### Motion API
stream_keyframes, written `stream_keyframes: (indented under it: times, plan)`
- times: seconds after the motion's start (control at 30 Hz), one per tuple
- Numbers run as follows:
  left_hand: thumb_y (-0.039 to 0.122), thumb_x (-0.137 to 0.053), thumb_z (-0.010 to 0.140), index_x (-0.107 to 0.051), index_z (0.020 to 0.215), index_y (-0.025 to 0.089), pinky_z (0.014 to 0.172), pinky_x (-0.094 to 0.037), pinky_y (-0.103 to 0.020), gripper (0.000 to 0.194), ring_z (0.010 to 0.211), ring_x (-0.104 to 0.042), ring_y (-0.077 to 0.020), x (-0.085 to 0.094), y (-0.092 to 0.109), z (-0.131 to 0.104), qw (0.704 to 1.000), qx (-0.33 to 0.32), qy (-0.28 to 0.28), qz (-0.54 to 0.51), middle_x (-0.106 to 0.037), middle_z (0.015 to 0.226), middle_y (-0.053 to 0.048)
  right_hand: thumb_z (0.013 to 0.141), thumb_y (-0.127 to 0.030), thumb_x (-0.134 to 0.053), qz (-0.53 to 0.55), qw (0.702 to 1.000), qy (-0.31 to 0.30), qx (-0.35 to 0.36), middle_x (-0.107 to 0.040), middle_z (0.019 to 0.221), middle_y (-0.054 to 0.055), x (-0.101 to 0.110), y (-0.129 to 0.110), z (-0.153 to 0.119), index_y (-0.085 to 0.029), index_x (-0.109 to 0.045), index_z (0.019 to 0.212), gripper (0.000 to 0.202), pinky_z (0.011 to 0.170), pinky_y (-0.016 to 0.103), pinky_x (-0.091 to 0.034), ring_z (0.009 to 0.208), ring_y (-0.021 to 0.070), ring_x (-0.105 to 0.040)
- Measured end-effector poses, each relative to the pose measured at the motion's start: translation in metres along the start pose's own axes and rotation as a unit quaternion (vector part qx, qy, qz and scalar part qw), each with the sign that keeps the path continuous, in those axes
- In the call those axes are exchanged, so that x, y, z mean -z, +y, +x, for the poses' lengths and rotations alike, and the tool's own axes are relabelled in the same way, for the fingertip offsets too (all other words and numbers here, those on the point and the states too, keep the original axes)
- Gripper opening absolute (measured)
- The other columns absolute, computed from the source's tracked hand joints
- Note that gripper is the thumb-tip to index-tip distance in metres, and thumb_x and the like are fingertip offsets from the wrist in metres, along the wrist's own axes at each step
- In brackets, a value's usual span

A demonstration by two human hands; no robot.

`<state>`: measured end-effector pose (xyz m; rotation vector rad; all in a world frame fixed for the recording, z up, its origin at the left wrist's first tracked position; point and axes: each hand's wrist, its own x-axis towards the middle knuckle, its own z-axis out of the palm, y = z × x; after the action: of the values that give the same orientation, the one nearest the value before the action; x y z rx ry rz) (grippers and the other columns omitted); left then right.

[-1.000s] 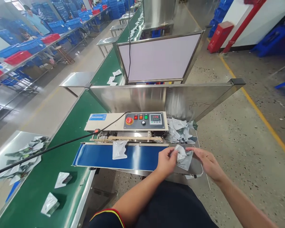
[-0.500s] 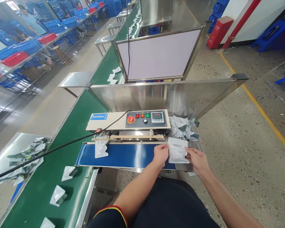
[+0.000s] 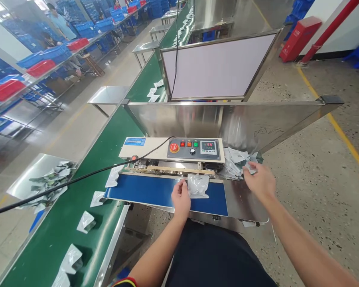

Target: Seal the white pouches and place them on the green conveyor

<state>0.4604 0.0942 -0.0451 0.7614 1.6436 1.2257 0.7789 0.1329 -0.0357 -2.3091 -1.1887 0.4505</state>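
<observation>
Green conveyor point(image 3: 48, 239) runs beneath a black cable point(image 3: 66, 183), left fingers point(image 3: 176, 190) apart, right fingers point(image 3: 258, 167) at piled pouches point(image 3: 231, 162), grip unclear.

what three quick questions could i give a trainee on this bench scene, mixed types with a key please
1. Multiple choice: what is the right grip at?
a) the red round button
b) the pile of pouches
c) the green conveyor

2. True or false: the machine's display is dark.

3. Fill in the colour: the left grip is beside a single pouch over the ____ belt.

Key:
1. b
2. False; the display shows lit digits.
3. blue
</observation>
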Motion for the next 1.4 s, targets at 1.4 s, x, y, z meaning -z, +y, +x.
stream_keyframes:
  times: [1.4]
  plan:
    - [0.044,-0.085,0.086,-0.086,0.084,0.015,0.074,-0.054,-0.031,0.029,0.07,-0.065,-0.0187,-0.113,-0.025,-0.012,0.965,0.167,-0.201,0.038,-0.077,0.076,-0.005,0.059,-0.072,-0.097,0.378,0.891,-0.121,-0.22,-0.077,0.076,0.01,-0.023,0.023,-0.083,-0.018,-0.08,0.083,0.062,0.07,0.037,-0.069,0.075,0.0286,-0.077]
